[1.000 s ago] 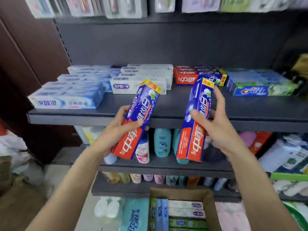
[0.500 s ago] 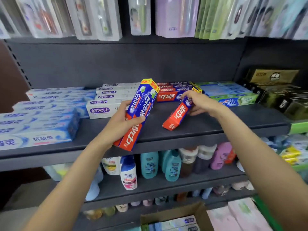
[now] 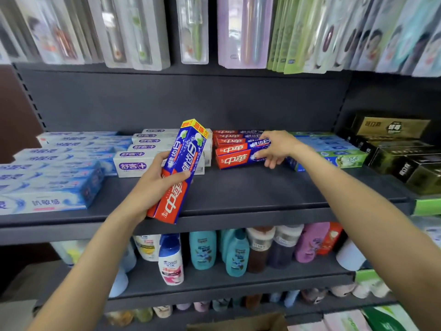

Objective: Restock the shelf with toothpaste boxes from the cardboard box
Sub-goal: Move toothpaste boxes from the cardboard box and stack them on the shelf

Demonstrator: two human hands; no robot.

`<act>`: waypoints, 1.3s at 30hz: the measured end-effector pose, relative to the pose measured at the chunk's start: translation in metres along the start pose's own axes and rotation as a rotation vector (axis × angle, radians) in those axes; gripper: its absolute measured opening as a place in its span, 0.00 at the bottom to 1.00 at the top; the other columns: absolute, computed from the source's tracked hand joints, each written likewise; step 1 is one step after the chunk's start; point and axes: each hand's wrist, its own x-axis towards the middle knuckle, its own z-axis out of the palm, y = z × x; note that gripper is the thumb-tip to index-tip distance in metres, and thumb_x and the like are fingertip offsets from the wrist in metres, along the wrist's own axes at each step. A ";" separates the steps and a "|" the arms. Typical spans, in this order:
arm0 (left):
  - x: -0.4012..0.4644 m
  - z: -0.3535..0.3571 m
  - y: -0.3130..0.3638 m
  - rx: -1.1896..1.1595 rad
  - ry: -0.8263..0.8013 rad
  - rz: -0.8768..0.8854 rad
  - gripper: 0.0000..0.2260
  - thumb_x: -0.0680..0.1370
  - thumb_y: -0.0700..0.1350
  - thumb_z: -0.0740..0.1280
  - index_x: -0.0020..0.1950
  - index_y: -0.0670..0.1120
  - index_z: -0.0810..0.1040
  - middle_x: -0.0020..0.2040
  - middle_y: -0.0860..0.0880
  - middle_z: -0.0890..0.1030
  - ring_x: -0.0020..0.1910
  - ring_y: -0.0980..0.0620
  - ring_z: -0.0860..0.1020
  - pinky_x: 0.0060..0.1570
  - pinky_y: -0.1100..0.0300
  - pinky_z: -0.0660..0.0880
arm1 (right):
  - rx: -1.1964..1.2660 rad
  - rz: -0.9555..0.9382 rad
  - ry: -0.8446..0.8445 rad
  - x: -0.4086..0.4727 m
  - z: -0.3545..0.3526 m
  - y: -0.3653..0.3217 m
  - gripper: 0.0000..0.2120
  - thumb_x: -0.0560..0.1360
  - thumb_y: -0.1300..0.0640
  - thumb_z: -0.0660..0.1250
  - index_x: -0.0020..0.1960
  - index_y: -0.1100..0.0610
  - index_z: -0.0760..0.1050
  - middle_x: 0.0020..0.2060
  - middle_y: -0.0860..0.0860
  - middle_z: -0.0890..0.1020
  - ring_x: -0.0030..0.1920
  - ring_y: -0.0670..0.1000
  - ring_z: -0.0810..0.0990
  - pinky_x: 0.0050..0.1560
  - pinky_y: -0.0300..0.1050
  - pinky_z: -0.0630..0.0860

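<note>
My left hand grips a red-and-blue toothpaste box, held nearly upright and tilted right over the front of the dark shelf. My right hand rests on the right end of a second red-and-blue toothpaste box, which lies flat on the shelf in front of a row of matching boxes. The fingers curl around that box's end. A corner of the cardboard box shows at the bottom edge.
White toothpaste boxes and pale blue ones fill the shelf's left side. Green-and-blue boxes and dark boxes sit to the right. Shampoo bottles line the shelf below. Toothbrush packs hang above.
My right hand has swung its box from a slanted pose to lying flat against the matching row. The left hand and its box have stayed about where they were. The camera has tilted upward.
</note>
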 end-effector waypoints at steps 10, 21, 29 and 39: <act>-0.008 0.002 0.000 0.013 -0.002 -0.028 0.31 0.65 0.56 0.75 0.64 0.56 0.66 0.53 0.47 0.82 0.47 0.46 0.83 0.46 0.51 0.78 | -0.182 -0.114 0.383 -0.010 0.019 -0.006 0.24 0.75 0.47 0.65 0.67 0.52 0.62 0.47 0.53 0.84 0.43 0.53 0.83 0.47 0.47 0.77; 0.015 0.055 0.058 0.711 -0.502 0.221 0.21 0.70 0.49 0.74 0.60 0.56 0.73 0.48 0.62 0.79 0.43 0.67 0.77 0.42 0.76 0.71 | -0.204 -0.704 0.197 -0.087 0.039 0.011 0.28 0.69 0.40 0.70 0.66 0.47 0.70 0.65 0.46 0.73 0.66 0.47 0.68 0.68 0.49 0.65; 0.044 0.028 0.051 0.659 -0.106 0.485 0.13 0.76 0.53 0.67 0.59 0.52 0.77 0.54 0.57 0.79 0.54 0.56 0.77 0.57 0.56 0.73 | -0.031 -0.386 0.134 -0.063 -0.001 0.047 0.22 0.72 0.47 0.70 0.63 0.52 0.71 0.54 0.45 0.75 0.55 0.47 0.73 0.51 0.40 0.67; 0.059 0.002 -0.007 1.005 0.153 0.468 0.14 0.78 0.49 0.64 0.62 0.47 0.77 0.62 0.48 0.77 0.61 0.45 0.73 0.59 0.52 0.68 | -0.611 -0.253 0.437 -0.010 0.018 0.045 0.26 0.73 0.44 0.67 0.69 0.47 0.67 0.69 0.53 0.65 0.69 0.57 0.58 0.66 0.58 0.56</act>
